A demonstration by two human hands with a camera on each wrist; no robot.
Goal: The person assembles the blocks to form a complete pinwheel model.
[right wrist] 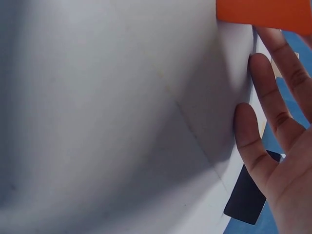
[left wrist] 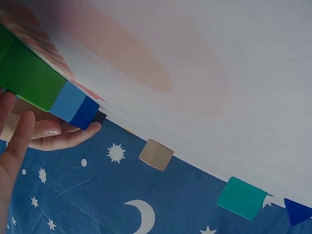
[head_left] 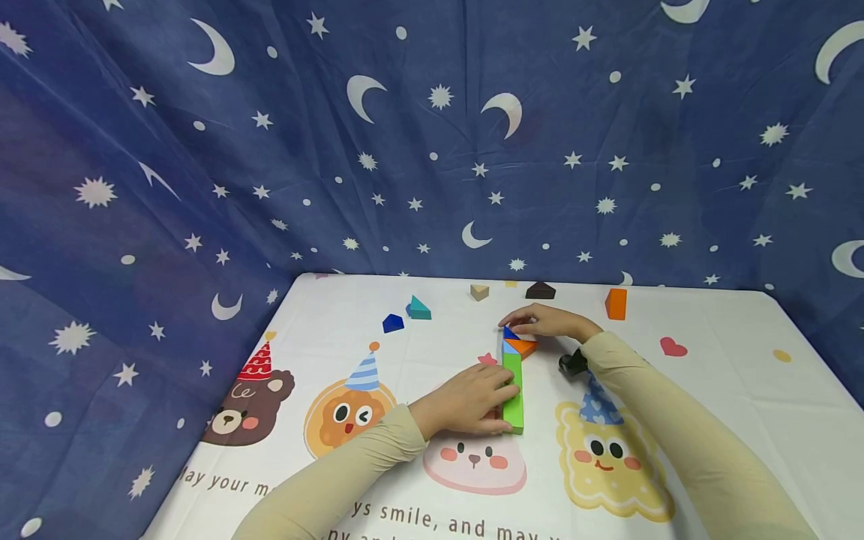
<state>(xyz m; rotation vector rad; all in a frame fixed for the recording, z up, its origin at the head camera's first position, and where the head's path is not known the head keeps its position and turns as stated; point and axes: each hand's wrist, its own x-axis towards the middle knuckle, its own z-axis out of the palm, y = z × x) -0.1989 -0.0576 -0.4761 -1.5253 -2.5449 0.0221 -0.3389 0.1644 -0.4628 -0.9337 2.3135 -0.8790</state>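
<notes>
A row of toy blocks runs away from me in the head view. My left hand (head_left: 472,401) rests over the green block (head_left: 513,390) at its near end, fingers on top and thumb by its left side. The left wrist view shows a seam across the green. Beyond it come a light blue block (left wrist: 68,101) and a dark blue triangular block (head_left: 510,334). My right hand (head_left: 550,322) pinches the dark blue block at the far end, its index finger reaching round the tip. Under that hand, an orange triangular block (head_left: 523,347) lies against the row's right side.
Loose blocks lie along the back of the table: dark blue (head_left: 393,323), teal (head_left: 419,308), plain wood (head_left: 479,292), black (head_left: 541,290) and orange (head_left: 616,304). A star-patterned blue curtain (head_left: 432,225) hangs behind the printed white tablecloth (head_left: 729,420).
</notes>
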